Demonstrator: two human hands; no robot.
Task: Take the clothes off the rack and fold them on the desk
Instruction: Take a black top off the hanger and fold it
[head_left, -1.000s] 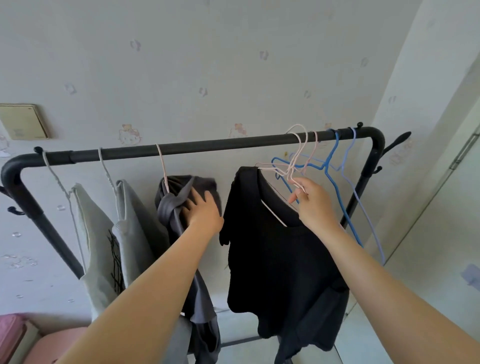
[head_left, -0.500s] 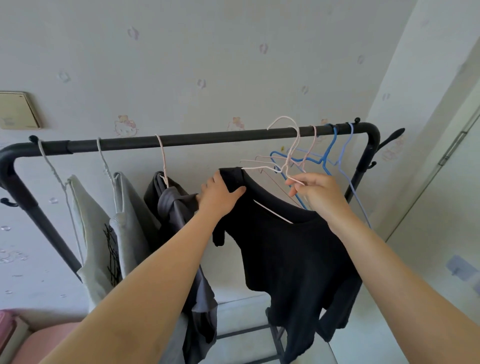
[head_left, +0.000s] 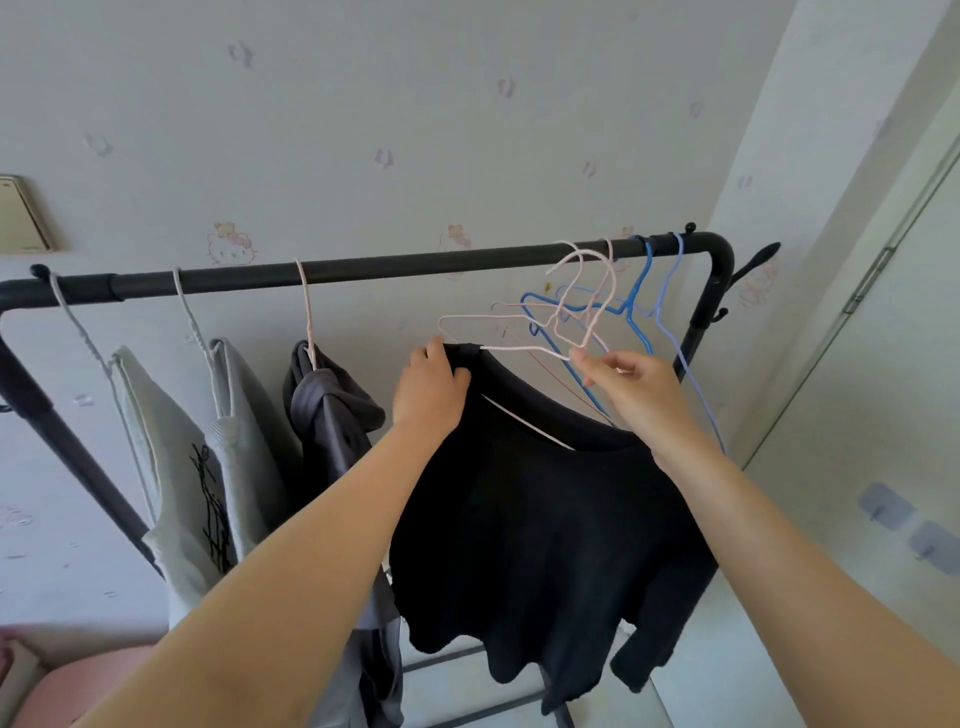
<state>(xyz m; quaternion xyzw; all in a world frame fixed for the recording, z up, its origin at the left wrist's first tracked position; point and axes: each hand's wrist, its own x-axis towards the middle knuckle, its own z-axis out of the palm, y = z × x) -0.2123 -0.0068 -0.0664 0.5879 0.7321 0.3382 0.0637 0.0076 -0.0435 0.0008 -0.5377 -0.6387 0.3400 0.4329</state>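
- Head view: a black metal rack (head_left: 415, 270) stands against a pale wall (head_left: 467, 130) dotted with faint cartoon prints; the camera looks up along both bare forearms.
- A black T-shirt (head_left: 535, 519) hangs below the right half of the bar, between the two hands, its hem loose and uneven.
- The left hand (head_left: 428, 387) grips the shirt's shoulder seam, with the fingers curled over the cloth at the neckline.
- The right hand (head_left: 631, 387) pinches a pale pink hanger (head_left: 519, 347) near the base of its neck, between thumb and fingertips.
- One arm of that hanger sticks out bare past the gripped shoulder; another stretch of it shows inside the neck opening. Whether its hook sits on the bar, I cannot tell.
- Just behind it hang more bare hangers, tangled close: a blue hanger (head_left: 636, 291) and a lilac hanger (head_left: 675, 332), both hooked near the rack's right corner.
- Left of the shirt, a dark grey garment (head_left: 332, 415) hangs knotted on a pink hanger, with two light grey garments (head_left: 171, 467) beyond it on white hangers.
- A pink object (head_left: 78, 686) shows at the lower left corner, too cropped to identify.
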